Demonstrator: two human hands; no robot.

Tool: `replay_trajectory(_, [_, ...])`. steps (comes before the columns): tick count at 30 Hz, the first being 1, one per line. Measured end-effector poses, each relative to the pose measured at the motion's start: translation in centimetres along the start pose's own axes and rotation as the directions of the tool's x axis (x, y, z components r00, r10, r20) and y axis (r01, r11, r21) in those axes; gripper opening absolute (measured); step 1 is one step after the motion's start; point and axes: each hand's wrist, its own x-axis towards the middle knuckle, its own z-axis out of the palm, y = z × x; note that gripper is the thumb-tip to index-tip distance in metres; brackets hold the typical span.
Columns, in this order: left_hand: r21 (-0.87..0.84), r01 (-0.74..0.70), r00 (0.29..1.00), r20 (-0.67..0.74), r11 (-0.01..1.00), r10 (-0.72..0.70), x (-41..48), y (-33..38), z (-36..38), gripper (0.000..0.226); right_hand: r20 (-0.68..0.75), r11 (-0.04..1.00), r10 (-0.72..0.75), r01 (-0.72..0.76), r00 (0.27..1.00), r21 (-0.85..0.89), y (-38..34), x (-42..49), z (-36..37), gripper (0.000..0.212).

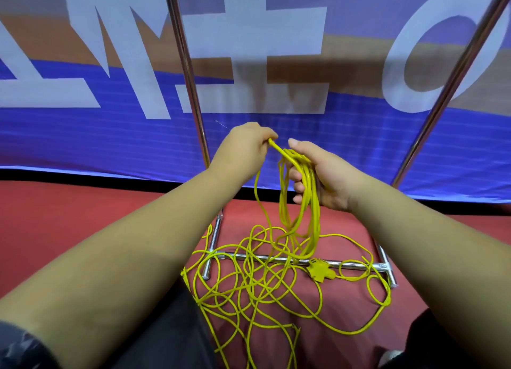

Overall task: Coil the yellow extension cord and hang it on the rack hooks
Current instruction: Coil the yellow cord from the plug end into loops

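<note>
The person's two bare arms reach forward over a red floor point(83, 216), and both hands meet just above centre. The right hand point(323, 180) has its fingers curled closed around a bundle of several loops of the yellow extension cord point(301, 191), thumb up at about 11 o'clock from the palm; the gathered loops hang straight down from that fist toward 6 o'clock and reach the floor. The left hand point(243, 150), just beside it at 9 o'clock, is closed too, pinching a single strand of the cord between thumb and fingertips right where it runs across to the top of the bundle. Most of the cord is uncoiled: it lies below the hands in a loose tangle spread over the floor, crossing the chrome base bar of the rack point(276, 258) many times. A yellow multi-outlet end point(320, 272) sits against that bar at about 5 o'clock from the hands. Two shiny rack uprights point(190, 78) rise from the base, one at 11 o'clock and one leaning off toward 2 o'clock. Behind them hangs a blue banner point(110, 136) with large white letters. I cannot see any hooks.
</note>
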Motion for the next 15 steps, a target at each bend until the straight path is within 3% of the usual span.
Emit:
replay_trajectory(2, [0.026, -0.072, 0.997, 0.002, 0.997, 0.071, -0.1, 1.2, 0.1, 0.033, 0.000, 1.000, -0.018, 0.018, 1.000, -0.010, 0.0, 0.0, -0.2, 0.042])
replay_trajectory(10, [-0.092, -0.085, 0.995, -0.055, 0.992, 0.080, -0.2, 2.5, -1.3, 0.036, 0.029, 0.996, -0.077, 0.078, 0.997, -0.030, -0.2, -0.3, -0.2, 0.039])
replay_trajectory(13, [-0.049, -0.083, 0.996, -0.022, 0.995, 0.082, 0.2, 2.3, -1.4, 0.027, 0.020, 0.997, -0.060, 0.061, 0.998, -0.046, -0.1, -0.3, -0.2, 0.042])
replay_trajectory(15, [-0.037, -0.091, 0.996, -0.019, 0.995, 0.091, 0.3, 1.8, -1.4, 0.021, 0.018, 0.998, -0.044, 0.044, 0.999, -0.051, 0.0, -0.4, -0.3, 0.031])
